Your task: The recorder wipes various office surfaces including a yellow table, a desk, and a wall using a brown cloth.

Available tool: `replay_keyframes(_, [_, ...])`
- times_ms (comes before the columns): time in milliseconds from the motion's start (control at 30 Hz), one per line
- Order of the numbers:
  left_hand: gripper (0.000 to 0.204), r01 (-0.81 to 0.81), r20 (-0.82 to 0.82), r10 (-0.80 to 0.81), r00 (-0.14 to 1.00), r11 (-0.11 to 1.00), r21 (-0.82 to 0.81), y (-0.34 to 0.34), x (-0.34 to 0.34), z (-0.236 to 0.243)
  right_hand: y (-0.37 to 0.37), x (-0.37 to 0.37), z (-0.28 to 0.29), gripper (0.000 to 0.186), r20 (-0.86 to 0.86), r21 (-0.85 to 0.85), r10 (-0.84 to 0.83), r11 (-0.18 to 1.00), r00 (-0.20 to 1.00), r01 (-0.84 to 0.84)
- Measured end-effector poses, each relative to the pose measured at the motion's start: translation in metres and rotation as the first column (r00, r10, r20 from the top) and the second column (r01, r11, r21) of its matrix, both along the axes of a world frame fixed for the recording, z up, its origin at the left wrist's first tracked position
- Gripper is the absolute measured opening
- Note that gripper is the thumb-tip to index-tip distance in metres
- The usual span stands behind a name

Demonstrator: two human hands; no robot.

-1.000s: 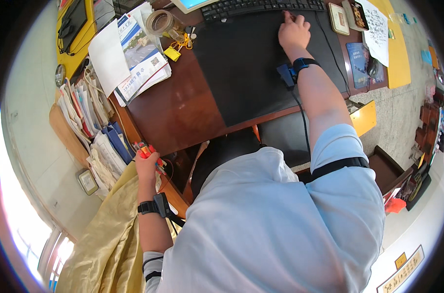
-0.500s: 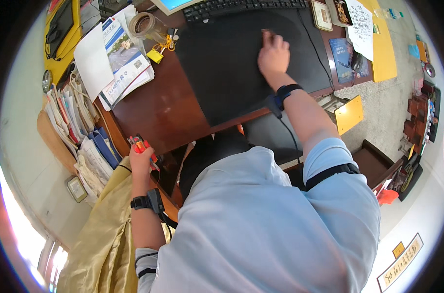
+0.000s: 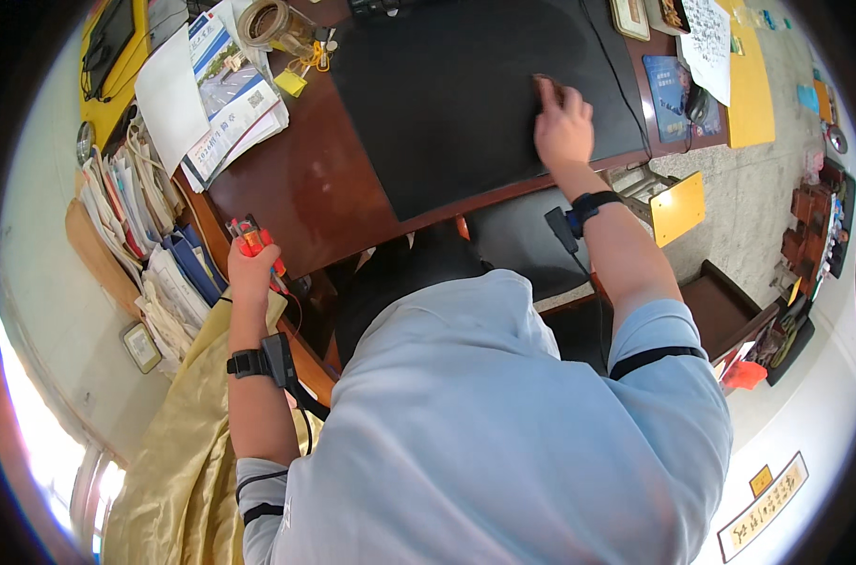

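Observation:
My right hand (image 3: 564, 130) is over the right part of a black desk mat (image 3: 437, 108), with its fingers curled in. One dark-looking fingertip points toward the far side; anything under or between the fingers is hidden. At the desk's left front corner, my left hand (image 3: 252, 268) is closed around a bundle of red-handled tools (image 3: 250, 239). Their handles stick out above and below the fist, and their exact kind is too small to tell. The mat lies on a dark reddish-brown desk (image 3: 286, 207).
Papers and a brochure (image 3: 230, 104), a clear jar (image 3: 269, 26) and a yellow key tag (image 3: 291, 83) sit at the desk's left. A computer mouse (image 3: 697, 105) rests on a blue pad (image 3: 666, 89) at right. Folders (image 3: 197, 268) stand left of the desk; a chair (image 3: 522, 240) is close by.
My right hand has moved rightward and nearer to me over the mat. My left hand has shifted slightly outward and forward, still holding the red-handled tools. The whole view has shifted a little.

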State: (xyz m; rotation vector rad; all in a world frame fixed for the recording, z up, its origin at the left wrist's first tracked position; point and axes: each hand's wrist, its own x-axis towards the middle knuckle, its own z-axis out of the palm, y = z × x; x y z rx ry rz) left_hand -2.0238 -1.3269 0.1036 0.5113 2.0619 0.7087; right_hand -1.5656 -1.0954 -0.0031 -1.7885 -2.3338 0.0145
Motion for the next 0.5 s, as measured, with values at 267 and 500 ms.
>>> replay_keyframes(267, [0.024, -0.077, 0.005, 0.077, 0.997, 0.997, -0.018, -0.028, -0.006, -0.006, 0.037, 0.067, -0.021, 0.049, 0.177, -0.053, -0.463, 0.877, 0.868, 0.478])
replay_keyframes(500, [0.024, -0.137, 0.071, 0.137, 0.988, 0.99, -0.017, -0.047, -0.008, 0.004, 0.095, 0.082, -0.042, 0.048, 0.192, 0.001, -0.478, 0.874, 0.857, 0.486])
